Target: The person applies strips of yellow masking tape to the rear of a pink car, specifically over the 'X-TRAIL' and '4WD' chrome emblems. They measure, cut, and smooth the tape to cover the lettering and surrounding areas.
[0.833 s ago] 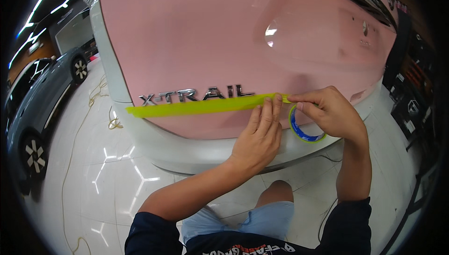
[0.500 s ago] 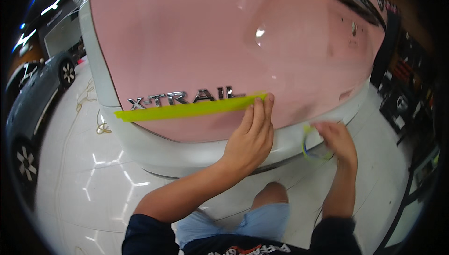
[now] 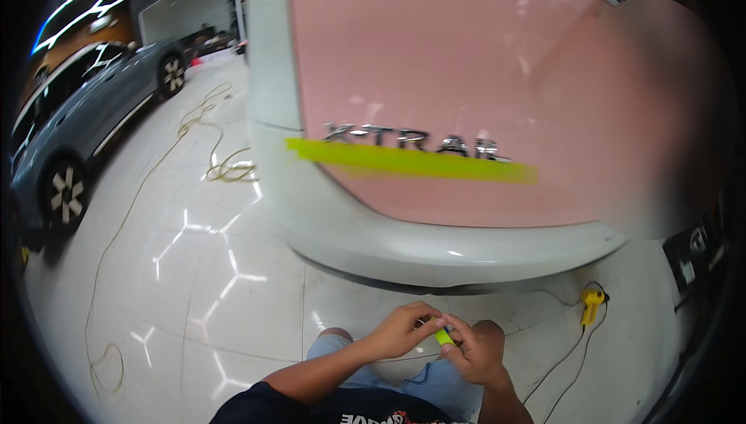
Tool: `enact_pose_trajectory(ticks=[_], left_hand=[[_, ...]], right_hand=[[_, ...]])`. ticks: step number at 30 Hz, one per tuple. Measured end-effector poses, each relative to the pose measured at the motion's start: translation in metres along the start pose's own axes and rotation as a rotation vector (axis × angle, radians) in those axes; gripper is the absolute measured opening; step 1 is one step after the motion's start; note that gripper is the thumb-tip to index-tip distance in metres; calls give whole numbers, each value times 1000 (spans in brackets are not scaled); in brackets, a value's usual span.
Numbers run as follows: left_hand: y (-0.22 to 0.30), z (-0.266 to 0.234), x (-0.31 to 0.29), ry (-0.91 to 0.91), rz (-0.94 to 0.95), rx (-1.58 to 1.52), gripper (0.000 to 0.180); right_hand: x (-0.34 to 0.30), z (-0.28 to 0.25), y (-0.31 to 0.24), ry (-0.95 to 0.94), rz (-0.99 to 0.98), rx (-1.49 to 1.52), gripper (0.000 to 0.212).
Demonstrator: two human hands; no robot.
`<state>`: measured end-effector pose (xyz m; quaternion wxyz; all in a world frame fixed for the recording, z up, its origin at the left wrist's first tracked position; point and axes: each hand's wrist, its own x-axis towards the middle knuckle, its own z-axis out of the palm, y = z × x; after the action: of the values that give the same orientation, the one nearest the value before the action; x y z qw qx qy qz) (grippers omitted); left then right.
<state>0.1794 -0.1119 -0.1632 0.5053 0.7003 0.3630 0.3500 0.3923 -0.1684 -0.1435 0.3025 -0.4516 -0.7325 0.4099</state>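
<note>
Low in front of my body, both hands meet at a roll of yellow-green tape (image 3: 443, 337). Fingers of my right hand (image 3: 475, 352) wrap round the roll from the right. My left hand (image 3: 404, 331) pinches at its upper edge; the exact grip is partly hidden by the fingers. Ahead stands the pink tailgate (image 3: 435, 51) of a car. A strip of the same bright tape (image 3: 404, 164) is stuck along it, just under a row of chrome letters (image 3: 412, 139). The strip's left end reaches onto the pale body panel. Neither hand touches the car.
The car's white bumper (image 3: 466, 257) curves between me and the tailgate. A yellow power connector (image 3: 594, 300) with dark cables lies on the tiled floor at right. A loose pale cord (image 3: 159, 158) runs along the left. Further left a grey car (image 3: 116, 101) is parked. A blurred round patch covers the right side.
My left hand has left the tape strip and come down to my lap area, meeting the right hand at the roll. The view has shifted, with the car now further right.
</note>
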Motion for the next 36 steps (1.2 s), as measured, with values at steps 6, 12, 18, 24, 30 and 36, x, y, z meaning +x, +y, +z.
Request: enact_pose_trajectory(ticks=[6, 12, 18, 24, 30, 36], left_hand=[[-9, -51, -56, 172, -140, 109, 19], [-3, -112, -74, 253, -36, 138, 13], [91, -178, -75, 225, -1, 379, 11], [152, -244, -29, 297, 99, 475, 11], [209, -274, 24, 337, 255, 746, 10], [205, -283, 49, 386, 571, 995, 9]], right_hand=[[35, 50, -9, -146, -2, 3, 69], [60, 96, -2, 74, -207, -107, 56], [87, 119, -47, 315, -447, -132, 45], [150, 108, -106, 532, -770, -184, 47], [184, 120, -135, 584, -722, -217, 51], [202, 131, -153, 620, -630, -202, 53]])
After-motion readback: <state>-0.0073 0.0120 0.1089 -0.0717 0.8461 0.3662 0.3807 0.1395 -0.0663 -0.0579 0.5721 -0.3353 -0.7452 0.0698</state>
